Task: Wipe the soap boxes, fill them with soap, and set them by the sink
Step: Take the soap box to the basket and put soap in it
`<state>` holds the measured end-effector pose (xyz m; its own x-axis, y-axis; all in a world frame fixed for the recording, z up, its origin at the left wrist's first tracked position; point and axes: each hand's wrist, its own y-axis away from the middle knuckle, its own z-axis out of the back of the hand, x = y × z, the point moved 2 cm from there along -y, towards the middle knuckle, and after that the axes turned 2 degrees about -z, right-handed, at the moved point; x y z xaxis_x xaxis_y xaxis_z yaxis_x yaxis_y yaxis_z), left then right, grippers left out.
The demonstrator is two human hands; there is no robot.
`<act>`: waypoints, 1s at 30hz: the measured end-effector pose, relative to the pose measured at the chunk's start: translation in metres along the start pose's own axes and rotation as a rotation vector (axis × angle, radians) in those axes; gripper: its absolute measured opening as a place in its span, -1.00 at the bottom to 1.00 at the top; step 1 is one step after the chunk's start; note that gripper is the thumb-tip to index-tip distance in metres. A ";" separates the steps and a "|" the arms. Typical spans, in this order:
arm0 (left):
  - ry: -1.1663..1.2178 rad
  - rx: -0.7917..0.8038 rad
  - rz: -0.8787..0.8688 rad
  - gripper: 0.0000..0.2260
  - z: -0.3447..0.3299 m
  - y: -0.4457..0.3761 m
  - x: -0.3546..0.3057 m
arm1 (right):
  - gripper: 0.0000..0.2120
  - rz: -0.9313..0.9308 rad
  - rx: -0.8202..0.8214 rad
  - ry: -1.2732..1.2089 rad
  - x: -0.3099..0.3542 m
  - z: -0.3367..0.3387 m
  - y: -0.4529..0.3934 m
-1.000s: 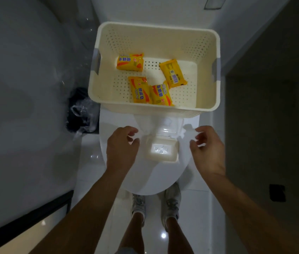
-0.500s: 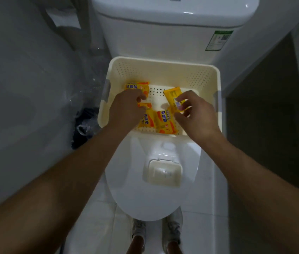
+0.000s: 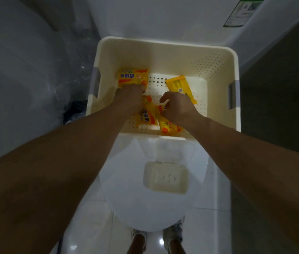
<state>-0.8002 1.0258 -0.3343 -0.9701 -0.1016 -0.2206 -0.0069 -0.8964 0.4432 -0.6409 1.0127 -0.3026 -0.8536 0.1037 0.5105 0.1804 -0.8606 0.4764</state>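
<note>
A cream perforated basket (image 3: 218, 70) stands on the closed toilet lid (image 3: 126, 180) and holds several yellow soap packets. My left hand (image 3: 130, 100) reaches in and grips the lower edge of the far-left soap packet (image 3: 133, 77). My right hand (image 3: 178, 107) curls its fingers over the upper end of the front-right soap packet (image 3: 170, 128). Another packet (image 3: 147, 117) lies between my hands, and one more (image 3: 178, 85) lies just beyond my right hand. An open white soap box (image 3: 165, 177), with nothing in it, sits on the lid nearer to me.
The toilet tank (image 3: 163, 17) rises right behind the basket. A black bin with a clear plastic liner (image 3: 73, 110) stands on the floor to the left. A dark wall (image 3: 276, 88) closes in on the right. My shoes (image 3: 174, 231) show on the white tiles below.
Both hands went from beside the soap box into the basket. My right hand has left the far-right packet and now sits over the front one; my left stays at the far-left packet.
</note>
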 end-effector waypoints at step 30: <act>1.317 0.014 0.211 -0.76 0.051 0.085 -0.014 | -0.79 -0.265 0.058 -1.003 0.004 0.032 0.051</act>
<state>-0.8000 0.9733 -0.2491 0.0035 -0.5826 -0.8127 0.1033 -0.8082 0.5798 -0.6198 0.9849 -0.2531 -0.0750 0.6759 0.7331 0.0921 -0.7274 0.6801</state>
